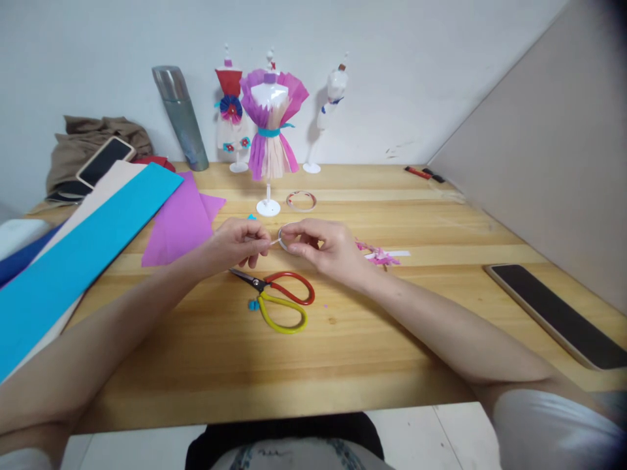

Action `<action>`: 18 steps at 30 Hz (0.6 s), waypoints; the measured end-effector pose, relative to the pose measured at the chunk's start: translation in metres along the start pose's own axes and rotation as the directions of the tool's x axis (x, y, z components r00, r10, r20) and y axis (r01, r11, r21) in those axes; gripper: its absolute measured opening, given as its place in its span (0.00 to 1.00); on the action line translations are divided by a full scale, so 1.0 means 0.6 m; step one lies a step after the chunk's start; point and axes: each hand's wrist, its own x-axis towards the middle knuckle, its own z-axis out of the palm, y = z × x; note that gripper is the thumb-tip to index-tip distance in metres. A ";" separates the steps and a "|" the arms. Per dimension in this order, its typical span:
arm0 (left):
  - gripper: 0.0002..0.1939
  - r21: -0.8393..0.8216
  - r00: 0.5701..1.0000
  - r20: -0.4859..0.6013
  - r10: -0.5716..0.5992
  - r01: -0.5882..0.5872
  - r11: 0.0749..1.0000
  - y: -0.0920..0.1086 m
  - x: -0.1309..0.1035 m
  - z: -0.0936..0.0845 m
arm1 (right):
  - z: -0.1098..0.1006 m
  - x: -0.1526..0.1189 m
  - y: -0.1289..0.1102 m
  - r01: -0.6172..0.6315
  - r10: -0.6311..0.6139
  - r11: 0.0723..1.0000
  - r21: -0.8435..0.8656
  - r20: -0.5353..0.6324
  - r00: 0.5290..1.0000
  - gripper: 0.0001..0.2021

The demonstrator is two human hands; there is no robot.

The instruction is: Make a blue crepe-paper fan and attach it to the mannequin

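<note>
Over the middle of the table, my left hand [240, 241] pinches the loose end of a thin whitish strip of tape [275, 242]. The strip runs across to a narrow white tape roll [281, 234], which the closed fingers of my right hand [326, 248] grip and mostly hide. Just below both hands lie scissors [262, 286] with one red and one yellow handle. Behind the hands stands a small mannequin [269, 98] in a purple and cream crepe paper dress with a blue waistband.
A second clear tape roll [301, 201] lies behind my hands. Pink paper scraps [379, 253] are to the right, with a phone [553, 313] beyond. Blue paper [93, 254] and purple paper [179, 225] cover the left. Two more mannequins and a flask [181, 117] stand by the wall.
</note>
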 end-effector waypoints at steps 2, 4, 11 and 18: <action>0.10 -0.011 1.000 0.010 -0.002 0.002 1.000 0.001 -0.001 0.002 | 0.002 -0.001 -0.001 0.003 -0.003 1.000 -0.005 0.003 1.000 0.05; 0.11 -0.018 1.000 0.021 -0.006 0.006 1.000 0.003 -0.002 0.005 | 0.003 0.000 0.000 0.023 -0.023 1.000 -0.015 0.014 1.000 0.03; 0.11 -0.032 0.998 0.057 0.016 -0.014 0.999 0.002 -0.004 0.012 | 0.009 0.002 -0.005 0.093 -0.091 0.992 -0.082 0.033 0.995 0.07; 0.11 -0.061 0.998 0.005 -0.060 0.060 0.996 -0.008 0.001 0.019 | 0.015 0.000 -0.004 0.112 -0.104 0.987 -0.117 0.072 0.992 0.08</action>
